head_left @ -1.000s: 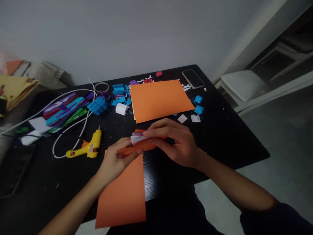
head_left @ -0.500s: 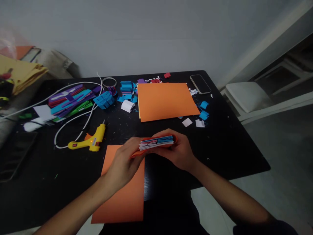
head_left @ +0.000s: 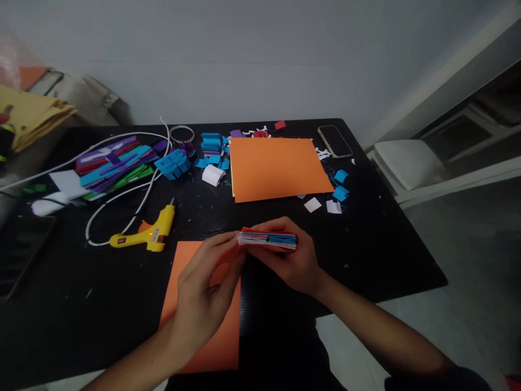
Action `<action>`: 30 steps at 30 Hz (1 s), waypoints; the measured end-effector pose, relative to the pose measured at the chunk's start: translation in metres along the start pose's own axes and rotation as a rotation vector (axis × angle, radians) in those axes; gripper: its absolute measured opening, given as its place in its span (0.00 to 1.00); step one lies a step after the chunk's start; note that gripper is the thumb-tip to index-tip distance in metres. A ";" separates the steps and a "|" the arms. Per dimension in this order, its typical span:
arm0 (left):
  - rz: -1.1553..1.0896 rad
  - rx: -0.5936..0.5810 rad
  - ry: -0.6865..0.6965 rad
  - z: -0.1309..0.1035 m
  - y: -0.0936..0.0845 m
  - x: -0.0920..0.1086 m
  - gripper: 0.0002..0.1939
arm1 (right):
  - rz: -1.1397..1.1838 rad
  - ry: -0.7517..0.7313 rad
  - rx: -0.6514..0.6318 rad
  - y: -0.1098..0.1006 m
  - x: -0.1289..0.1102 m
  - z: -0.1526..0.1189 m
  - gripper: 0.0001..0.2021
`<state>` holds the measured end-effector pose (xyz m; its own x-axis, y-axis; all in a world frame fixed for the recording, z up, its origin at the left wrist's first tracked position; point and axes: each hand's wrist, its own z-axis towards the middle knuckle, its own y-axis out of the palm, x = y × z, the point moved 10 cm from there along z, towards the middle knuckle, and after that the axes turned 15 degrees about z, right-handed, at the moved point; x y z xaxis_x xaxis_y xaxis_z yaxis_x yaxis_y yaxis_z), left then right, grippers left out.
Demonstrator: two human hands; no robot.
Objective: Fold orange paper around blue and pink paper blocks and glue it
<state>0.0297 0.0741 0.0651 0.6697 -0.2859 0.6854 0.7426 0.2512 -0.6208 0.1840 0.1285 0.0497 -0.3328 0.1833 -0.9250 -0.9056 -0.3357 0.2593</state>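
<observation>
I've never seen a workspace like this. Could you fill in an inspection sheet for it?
Surface: black table, small paper bits strewn over it.
Things in hand: bundle of white, blue and pinkish paper, with orange paper along it.
Clutter: orange sheets at the back and front, coloured strips, white squares, phone, yellow glue gun with its light glowing.
Hands: right hand grips the bundle; left hand is at its left end, hold unclear.
Cables: white cable loops beside the glue gun.
Surroundings: pale wall behind, white seat at right.
</observation>
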 end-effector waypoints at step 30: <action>0.222 -0.044 0.372 0.015 -0.019 0.018 0.09 | 0.062 0.076 -0.111 -0.004 0.010 0.010 0.14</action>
<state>0.0279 0.0779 0.0947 0.7594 -0.5454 0.3548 0.5749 0.3071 -0.7584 0.1813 0.1409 0.0422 -0.3631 0.0902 -0.9274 -0.8475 -0.4455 0.2885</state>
